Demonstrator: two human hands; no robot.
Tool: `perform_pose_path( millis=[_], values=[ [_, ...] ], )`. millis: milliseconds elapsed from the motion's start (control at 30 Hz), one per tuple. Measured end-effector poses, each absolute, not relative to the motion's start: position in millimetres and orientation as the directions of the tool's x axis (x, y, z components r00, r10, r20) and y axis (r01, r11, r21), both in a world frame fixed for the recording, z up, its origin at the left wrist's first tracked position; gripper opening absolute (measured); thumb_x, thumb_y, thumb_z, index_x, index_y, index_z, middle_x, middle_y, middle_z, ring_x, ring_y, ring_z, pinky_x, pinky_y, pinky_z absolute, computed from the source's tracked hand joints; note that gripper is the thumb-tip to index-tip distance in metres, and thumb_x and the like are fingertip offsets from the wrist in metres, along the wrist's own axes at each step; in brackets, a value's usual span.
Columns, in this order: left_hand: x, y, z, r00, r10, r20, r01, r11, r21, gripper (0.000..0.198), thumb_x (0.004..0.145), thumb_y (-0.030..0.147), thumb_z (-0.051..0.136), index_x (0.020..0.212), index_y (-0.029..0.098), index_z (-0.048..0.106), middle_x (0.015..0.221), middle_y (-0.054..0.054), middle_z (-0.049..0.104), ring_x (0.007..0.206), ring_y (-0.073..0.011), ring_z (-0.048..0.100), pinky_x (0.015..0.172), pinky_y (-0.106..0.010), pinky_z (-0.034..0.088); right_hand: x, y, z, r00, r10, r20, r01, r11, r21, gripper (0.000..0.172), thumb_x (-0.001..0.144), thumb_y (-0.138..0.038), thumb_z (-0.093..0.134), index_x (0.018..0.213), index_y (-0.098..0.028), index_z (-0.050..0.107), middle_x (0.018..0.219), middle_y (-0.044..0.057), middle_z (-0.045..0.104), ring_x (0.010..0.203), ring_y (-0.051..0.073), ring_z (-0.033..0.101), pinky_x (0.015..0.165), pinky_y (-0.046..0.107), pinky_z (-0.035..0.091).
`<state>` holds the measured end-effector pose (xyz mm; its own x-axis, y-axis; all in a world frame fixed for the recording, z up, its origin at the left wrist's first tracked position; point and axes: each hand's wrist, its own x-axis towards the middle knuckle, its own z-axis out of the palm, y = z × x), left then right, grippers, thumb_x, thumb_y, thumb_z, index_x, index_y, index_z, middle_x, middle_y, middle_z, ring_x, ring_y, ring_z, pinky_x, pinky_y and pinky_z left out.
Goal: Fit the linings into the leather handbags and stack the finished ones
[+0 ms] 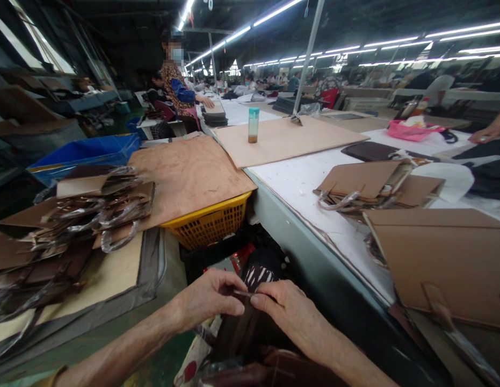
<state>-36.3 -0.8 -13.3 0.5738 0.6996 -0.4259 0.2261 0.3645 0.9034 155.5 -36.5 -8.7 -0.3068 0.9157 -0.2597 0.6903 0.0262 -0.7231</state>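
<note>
Low in the view, my left hand (207, 298) and my right hand (288, 312) meet over my lap. Both pinch a thin, narrow strip (242, 293) between thumb and fingers; what it is made of I cannot make out. Dark brown leather pieces (274, 371) lie under the hands. A tan leather bag (443, 263) lies on the white work table (298, 188) to the right, close to my right arm.
A pile of brown bags with plastic-wrapped handles (72, 215) lies at the left. A plywood sheet (185, 172) covers a yellow basket (209, 223). A bottle (253, 124) stands on a board. A person (177, 80) stands farther back; another hand (485, 134) rests at far right.
</note>
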Motion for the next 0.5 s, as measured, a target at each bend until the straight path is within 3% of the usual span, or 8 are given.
perform_pose_path(
  millis=[200,500],
  values=[
    [-37.4,-2.9,3.3,0.542,0.678,-0.497,0.322,0.378,0.868,0.022,0.065,0.031,0.061,0.075,0.011,0.065,0.061,0.003,0.054,0.056,-0.0078,0.043,0.053,-0.019,0.032,153.0,-38.1,-6.9,-0.342,0.907,-0.246,0.701,0.072,-0.709,0.031,0.085,-0.034,0.044,0.06,-0.019,0.055,0.054,-0.006,0.046,0.055,0.009,0.043,0.051,0.022,0.024],
    [-23.9,-8.6,-3.6,0.414,0.731,-0.543,0.393,0.395,0.831,0.013,0.057,0.026,0.056,0.058,0.013,0.056,0.048,0.005,0.046,0.047,-0.0075,0.038,0.046,-0.02,0.028,146.8,-39.9,-2.5,-0.345,0.888,-0.305,0.684,0.016,-0.729,0.031,0.083,-0.035,0.044,0.058,-0.018,0.053,0.053,-0.005,0.04,0.054,0.01,0.04,0.048,0.022,0.022]
  ],
)
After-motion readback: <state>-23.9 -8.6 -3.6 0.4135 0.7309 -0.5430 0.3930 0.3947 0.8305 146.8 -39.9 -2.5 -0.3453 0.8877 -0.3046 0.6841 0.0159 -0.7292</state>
